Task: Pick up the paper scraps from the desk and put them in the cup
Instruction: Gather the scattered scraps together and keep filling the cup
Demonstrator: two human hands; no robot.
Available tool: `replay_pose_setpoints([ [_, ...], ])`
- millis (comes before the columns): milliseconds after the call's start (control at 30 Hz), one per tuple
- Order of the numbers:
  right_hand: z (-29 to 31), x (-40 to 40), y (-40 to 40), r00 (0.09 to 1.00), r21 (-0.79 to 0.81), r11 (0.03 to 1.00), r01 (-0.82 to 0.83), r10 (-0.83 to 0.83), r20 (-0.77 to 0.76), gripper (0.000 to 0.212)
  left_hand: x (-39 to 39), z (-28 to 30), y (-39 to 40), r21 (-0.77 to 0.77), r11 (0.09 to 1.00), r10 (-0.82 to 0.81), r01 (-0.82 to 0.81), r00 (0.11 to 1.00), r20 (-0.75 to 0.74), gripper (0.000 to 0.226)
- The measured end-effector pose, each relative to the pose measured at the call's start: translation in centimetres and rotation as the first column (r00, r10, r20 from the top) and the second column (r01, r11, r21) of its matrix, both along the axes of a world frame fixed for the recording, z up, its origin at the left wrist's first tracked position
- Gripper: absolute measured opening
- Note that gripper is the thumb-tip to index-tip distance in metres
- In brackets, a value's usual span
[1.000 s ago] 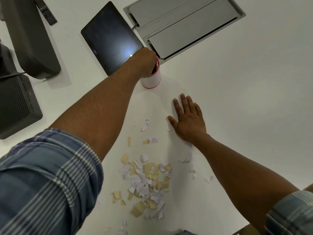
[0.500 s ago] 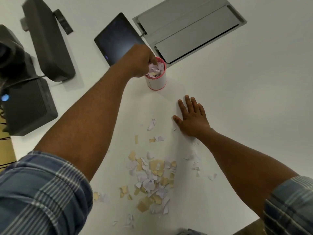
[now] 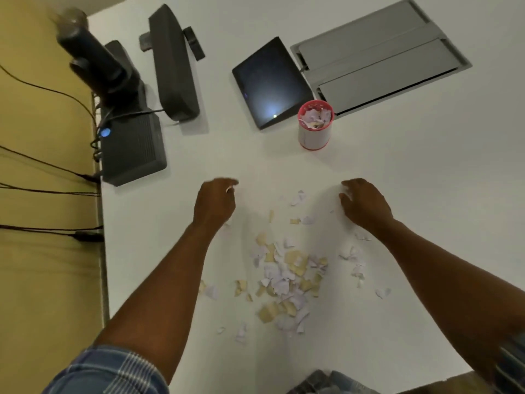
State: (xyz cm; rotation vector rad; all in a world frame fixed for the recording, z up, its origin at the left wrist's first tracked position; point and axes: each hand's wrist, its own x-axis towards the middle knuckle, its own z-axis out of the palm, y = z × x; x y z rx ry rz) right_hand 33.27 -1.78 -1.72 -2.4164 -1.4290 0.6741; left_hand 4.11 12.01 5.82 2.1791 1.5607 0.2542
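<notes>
White desk [image 3: 397, 194] seen from above, running up to a yellow wall on the left where dark cables hang. Two bare forearms in rolled plaid sleeves reach forward over it.

Paper scraps [image 3: 287, 274], white and tan, lie in a loose heap on the desk between the two arms, with stray bits scattered round the edges and a few farther forward between the hands. Beyond them, well apart from the heap, stands the cup [image 3: 314, 129], white with a pink rim and base, upright and already holding a mound of scraps.

On the left, the left hand [image 3: 216, 201] is low over the desk with its fingers curled under; a small pale bit shows at its fingertips, though the blur makes it hard to tell whether that is a pinched scrap. On the right, the right hand [image 3: 365, 201] rests fingertips-down on the desk with loosely bent fingers, holding nothing visible.

Just behind the cup lie a dark tablet [image 3: 271, 83] and a grey hatch [image 3: 377, 55] set into the desk. Black electronic boxes [image 3: 133, 146] sit at the far left.
</notes>
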Motion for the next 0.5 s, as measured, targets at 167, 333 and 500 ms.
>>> replay_pose_setpoints([
  [167,0.0,-1.3,-4.7,0.959,0.051,0.982,0.183,-0.190,0.209,0.042,-8.2,-3.5,-3.7,-0.238,0.928,0.181,-0.287,0.905,-0.385,0.054],
  [333,-0.7,-1.6,-9.3,0.952,-0.053,0.964,0.260,-0.247,0.182,0.049,-12.7,-5.1,-7.6,-0.315,0.883,0.202,-0.348,0.887,-0.414,0.055],
  [500,-0.3,-3.7,-9.3,0.992,-0.076,0.990,0.115,-0.111,0.057,0.049,-12.7,-5.4,-10.6,-0.270,0.916,0.216,-0.295,0.933,-0.287,0.050],
])
